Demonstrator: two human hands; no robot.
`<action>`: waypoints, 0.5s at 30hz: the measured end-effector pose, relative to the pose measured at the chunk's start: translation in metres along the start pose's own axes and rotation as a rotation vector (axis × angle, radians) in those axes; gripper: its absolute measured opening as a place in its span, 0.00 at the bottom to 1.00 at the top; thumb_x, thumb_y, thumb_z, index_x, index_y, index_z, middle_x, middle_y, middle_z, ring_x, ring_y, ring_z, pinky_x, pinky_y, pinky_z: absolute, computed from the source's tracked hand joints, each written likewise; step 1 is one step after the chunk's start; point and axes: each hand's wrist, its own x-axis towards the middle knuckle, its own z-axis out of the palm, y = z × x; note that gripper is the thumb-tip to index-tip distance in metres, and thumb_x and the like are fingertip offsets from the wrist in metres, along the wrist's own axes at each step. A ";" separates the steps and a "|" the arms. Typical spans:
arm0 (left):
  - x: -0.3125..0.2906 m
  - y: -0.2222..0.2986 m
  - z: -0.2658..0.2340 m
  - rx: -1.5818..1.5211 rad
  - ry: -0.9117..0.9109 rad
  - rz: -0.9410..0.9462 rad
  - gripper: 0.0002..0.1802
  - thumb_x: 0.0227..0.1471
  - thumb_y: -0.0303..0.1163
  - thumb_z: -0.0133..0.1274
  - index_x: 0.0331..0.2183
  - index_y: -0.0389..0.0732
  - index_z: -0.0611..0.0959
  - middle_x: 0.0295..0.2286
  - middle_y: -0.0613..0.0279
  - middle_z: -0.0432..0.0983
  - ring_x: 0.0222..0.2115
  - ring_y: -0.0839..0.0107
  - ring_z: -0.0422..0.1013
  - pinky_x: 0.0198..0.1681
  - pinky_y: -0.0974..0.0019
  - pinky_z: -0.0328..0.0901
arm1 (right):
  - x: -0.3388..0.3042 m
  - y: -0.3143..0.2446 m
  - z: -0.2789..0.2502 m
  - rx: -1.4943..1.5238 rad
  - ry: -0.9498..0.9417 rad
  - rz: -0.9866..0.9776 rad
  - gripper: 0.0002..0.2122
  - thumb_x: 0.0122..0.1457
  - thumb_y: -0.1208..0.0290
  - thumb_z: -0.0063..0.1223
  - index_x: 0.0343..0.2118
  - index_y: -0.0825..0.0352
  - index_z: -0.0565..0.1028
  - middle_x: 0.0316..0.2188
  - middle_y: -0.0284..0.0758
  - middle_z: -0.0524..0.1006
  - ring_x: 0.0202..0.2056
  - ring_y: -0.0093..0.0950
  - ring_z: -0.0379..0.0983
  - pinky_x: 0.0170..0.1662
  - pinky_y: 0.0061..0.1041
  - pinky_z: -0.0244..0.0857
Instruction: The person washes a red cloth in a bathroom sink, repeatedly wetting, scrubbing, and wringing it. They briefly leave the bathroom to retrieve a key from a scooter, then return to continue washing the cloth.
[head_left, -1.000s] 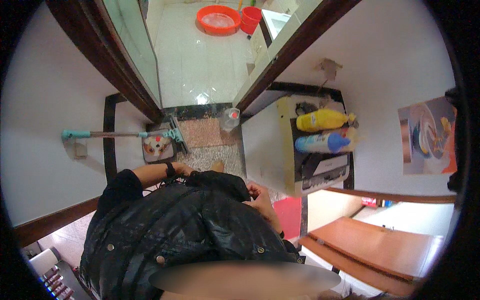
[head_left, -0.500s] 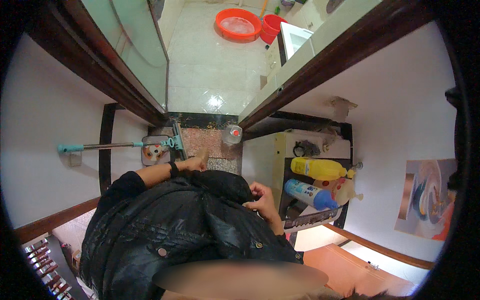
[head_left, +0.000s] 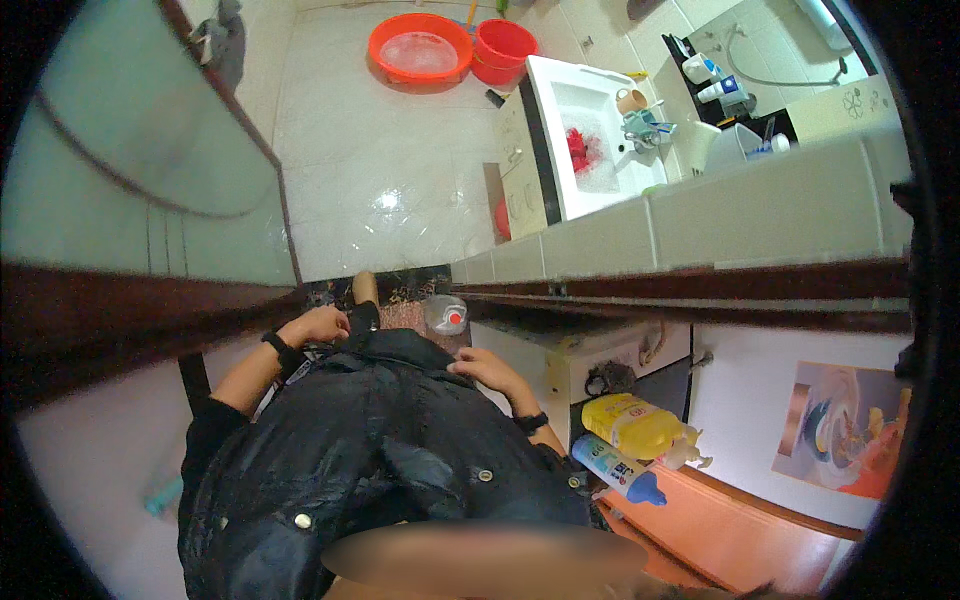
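My left hand (head_left: 320,325) is beside the front of my black jacket (head_left: 400,420), its fingers curled inward. Whether anything lies inside them is hidden. On the other side of the jacket, my right hand (head_left: 482,367) has loosely bent fingers and nothing visible in it. Ahead of that hand a clear plastic jug (head_left: 445,316) with a red cap stands on the floor by the doorway. To its right are a yellow bottle (head_left: 630,425) and a blue-and-white bottle (head_left: 617,468), lying close together on a cabinet. My foot (head_left: 366,288) is at the dark threshold.
Beyond the threshold, a tiled floor (head_left: 340,190) leads to an orange basin (head_left: 421,48) of sudsy water and a red bucket (head_left: 503,52). A white sink (head_left: 560,110) at the right holds red cloth and foam. The glass door (head_left: 170,190) borders the left.
My view has moved forward toward the tiled room, bringing the sink into sight. My right hand's fingers have loosened away from the jacket. Most of the teal-handled squeegee mop has left view.
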 end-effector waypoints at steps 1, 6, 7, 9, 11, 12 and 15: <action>0.005 -0.003 -0.027 0.029 0.090 0.029 0.14 0.49 0.38 0.57 0.37 0.42 0.85 0.33 0.54 0.82 0.34 0.54 0.78 0.38 0.54 0.70 | 0.022 -0.017 -0.004 -0.116 0.007 0.004 0.15 0.55 0.58 0.59 0.28 0.67 0.74 0.23 0.30 0.71 0.27 0.22 0.67 0.33 0.23 0.60; 0.016 -0.010 -0.177 0.051 0.360 0.018 0.15 0.51 0.37 0.55 0.40 0.41 0.83 0.33 0.51 0.81 0.34 0.51 0.76 0.39 0.54 0.70 | 0.104 -0.071 -0.033 -0.004 -0.117 0.228 0.27 0.57 0.43 0.54 0.33 0.71 0.79 0.27 0.34 0.78 0.31 0.26 0.72 0.37 0.28 0.65; 0.017 -0.007 -0.204 0.034 0.410 -0.014 0.15 0.52 0.37 0.55 0.41 0.41 0.83 0.32 0.51 0.81 0.34 0.51 0.77 0.39 0.54 0.70 | 0.117 -0.076 -0.040 0.034 -0.112 0.288 0.28 0.56 0.42 0.55 0.32 0.71 0.79 0.25 0.32 0.76 0.28 0.25 0.70 0.35 0.25 0.64; 0.016 0.004 -0.251 0.012 0.516 0.056 0.15 0.53 0.36 0.54 0.42 0.41 0.82 0.32 0.50 0.81 0.33 0.52 0.77 0.39 0.55 0.70 | 0.137 -0.085 -0.049 -0.035 -0.049 0.348 0.28 0.56 0.41 0.54 0.31 0.70 0.79 0.25 0.37 0.78 0.30 0.31 0.74 0.36 0.30 0.65; 0.012 0.018 -0.285 -0.026 0.570 0.084 0.15 0.54 0.36 0.54 0.42 0.40 0.82 0.32 0.50 0.81 0.33 0.53 0.77 0.38 0.55 0.70 | 0.157 -0.093 -0.057 -0.179 -0.024 0.251 0.28 0.58 0.42 0.52 0.30 0.71 0.79 0.24 0.39 0.78 0.29 0.33 0.75 0.36 0.32 0.66; 0.012 0.025 -0.300 -0.051 0.579 0.091 0.15 0.54 0.36 0.54 0.42 0.40 0.82 0.32 0.50 0.81 0.33 0.53 0.77 0.38 0.55 0.70 | 0.168 -0.098 -0.062 -0.266 -0.014 0.254 0.28 0.59 0.42 0.50 0.30 0.71 0.79 0.24 0.40 0.78 0.29 0.35 0.75 0.36 0.33 0.67; 0.017 0.041 -0.336 -0.111 0.582 0.093 0.14 0.54 0.35 0.54 0.41 0.39 0.82 0.32 0.50 0.81 0.31 0.56 0.76 0.36 0.58 0.70 | 0.200 -0.112 -0.095 -0.279 0.186 0.219 0.25 0.57 0.44 0.52 0.32 0.68 0.79 0.28 0.43 0.81 0.35 0.41 0.78 0.40 0.39 0.68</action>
